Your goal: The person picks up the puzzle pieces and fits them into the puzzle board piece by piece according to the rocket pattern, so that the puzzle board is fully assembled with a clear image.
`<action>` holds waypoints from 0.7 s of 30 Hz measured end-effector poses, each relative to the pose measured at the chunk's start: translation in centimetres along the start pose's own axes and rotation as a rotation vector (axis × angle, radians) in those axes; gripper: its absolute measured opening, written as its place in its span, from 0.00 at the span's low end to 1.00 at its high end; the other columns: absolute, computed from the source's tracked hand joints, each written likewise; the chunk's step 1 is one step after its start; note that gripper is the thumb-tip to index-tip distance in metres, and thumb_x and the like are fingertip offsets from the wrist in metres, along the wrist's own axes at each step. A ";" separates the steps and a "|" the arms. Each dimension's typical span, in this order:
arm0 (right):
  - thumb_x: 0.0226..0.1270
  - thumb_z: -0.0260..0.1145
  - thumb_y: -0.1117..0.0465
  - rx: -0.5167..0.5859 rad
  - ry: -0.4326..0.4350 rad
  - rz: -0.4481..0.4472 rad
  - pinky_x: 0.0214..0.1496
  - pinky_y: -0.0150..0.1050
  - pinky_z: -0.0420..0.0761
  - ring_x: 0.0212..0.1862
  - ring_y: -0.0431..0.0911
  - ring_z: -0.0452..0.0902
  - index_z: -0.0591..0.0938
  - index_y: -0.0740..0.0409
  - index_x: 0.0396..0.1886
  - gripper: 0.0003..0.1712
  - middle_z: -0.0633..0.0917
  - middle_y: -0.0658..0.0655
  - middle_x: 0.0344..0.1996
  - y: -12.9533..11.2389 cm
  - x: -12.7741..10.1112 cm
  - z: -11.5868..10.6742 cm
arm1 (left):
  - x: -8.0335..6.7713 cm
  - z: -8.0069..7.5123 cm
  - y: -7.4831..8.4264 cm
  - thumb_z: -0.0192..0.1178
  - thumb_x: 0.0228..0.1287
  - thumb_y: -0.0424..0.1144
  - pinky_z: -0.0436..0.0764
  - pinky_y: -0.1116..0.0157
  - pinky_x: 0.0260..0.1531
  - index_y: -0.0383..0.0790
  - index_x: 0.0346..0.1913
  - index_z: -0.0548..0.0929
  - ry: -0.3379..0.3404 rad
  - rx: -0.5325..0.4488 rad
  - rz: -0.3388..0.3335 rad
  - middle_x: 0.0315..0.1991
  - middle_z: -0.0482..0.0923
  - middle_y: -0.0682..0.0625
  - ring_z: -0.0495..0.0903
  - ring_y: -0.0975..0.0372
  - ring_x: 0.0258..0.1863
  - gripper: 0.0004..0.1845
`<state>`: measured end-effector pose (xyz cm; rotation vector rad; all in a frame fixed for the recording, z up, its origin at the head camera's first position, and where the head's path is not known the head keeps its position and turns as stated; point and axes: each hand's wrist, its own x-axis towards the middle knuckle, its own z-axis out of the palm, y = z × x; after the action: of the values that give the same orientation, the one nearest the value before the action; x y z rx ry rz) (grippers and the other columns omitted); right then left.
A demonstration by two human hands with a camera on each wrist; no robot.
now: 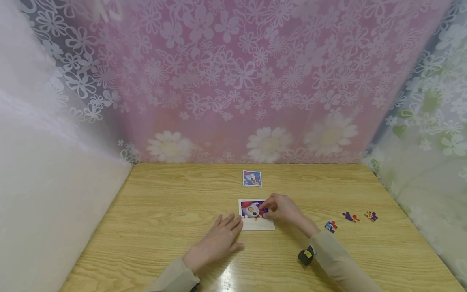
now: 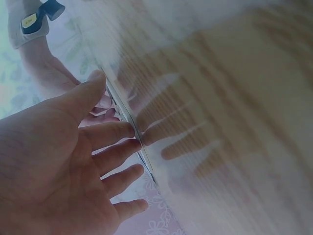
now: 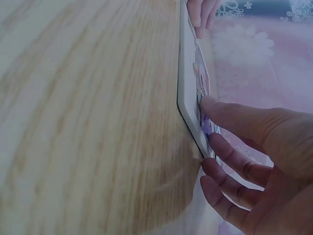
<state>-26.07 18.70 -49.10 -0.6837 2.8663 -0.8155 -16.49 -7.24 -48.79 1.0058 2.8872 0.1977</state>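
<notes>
A white-framed jigsaw board [image 1: 258, 225] lies on the table, its upper part filled with a picture of a white character on purple and its lower part bare white. My left hand [image 1: 218, 238] has its fingers extended, fingertips right at the board's left edge. In the left wrist view those fingers [image 2: 120, 156] are spread along the edge. At the board's right side, my right hand [image 1: 283, 209] pinches a puzzle piece [image 3: 205, 125] between thumb and index finger, low over the picture. Its other fingers [image 3: 230, 191] lie just off the board's edge.
Loose puzzle pieces lie on the right: a blue and red one [image 1: 330, 226], a purple and orange group [image 1: 351, 217] and another [image 1: 371, 215]. Behind the board is a small picture card [image 1: 252, 178]. Flowered curtains [image 1: 233, 81] rise at the table's [image 1: 175, 194] back and sides.
</notes>
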 end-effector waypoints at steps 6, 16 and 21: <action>0.55 0.81 0.58 -0.021 -0.005 0.005 0.30 0.34 0.69 0.28 0.40 0.68 0.91 0.48 0.41 0.12 0.79 0.48 0.28 -0.1 0.0 0.1 | -0.1 0.0 0.1 0.55 0.74 0.58 0.59 0.43 0.74 0.35 0.74 0.68 0.008 0.000 0.003 0.77 0.62 0.43 0.59 0.48 0.77 0.37; 0.59 0.78 0.59 0.008 0.024 0.048 0.32 0.34 0.71 0.30 0.39 0.71 0.91 0.48 0.40 0.09 0.81 0.48 0.30 -0.3 0.1 0.2 | -0.1 0.0 0.0 0.55 0.73 0.58 0.59 0.43 0.74 0.35 0.74 0.69 0.018 0.004 0.012 0.76 0.62 0.42 0.60 0.47 0.76 0.37; 0.69 0.70 0.59 0.092 0.123 0.093 0.39 0.38 0.80 0.36 0.41 0.79 0.90 0.52 0.41 0.05 0.88 0.50 0.38 0.1 -0.2 -0.1 | -0.1 0.1 -0.1 0.55 0.73 0.58 0.58 0.43 0.74 0.36 0.74 0.68 0.013 0.005 0.009 0.77 0.61 0.43 0.59 0.48 0.77 0.37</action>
<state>-25.98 18.87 -49.09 -0.5026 2.9199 -1.0017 -16.49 -7.36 -48.87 1.0231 2.8967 0.1982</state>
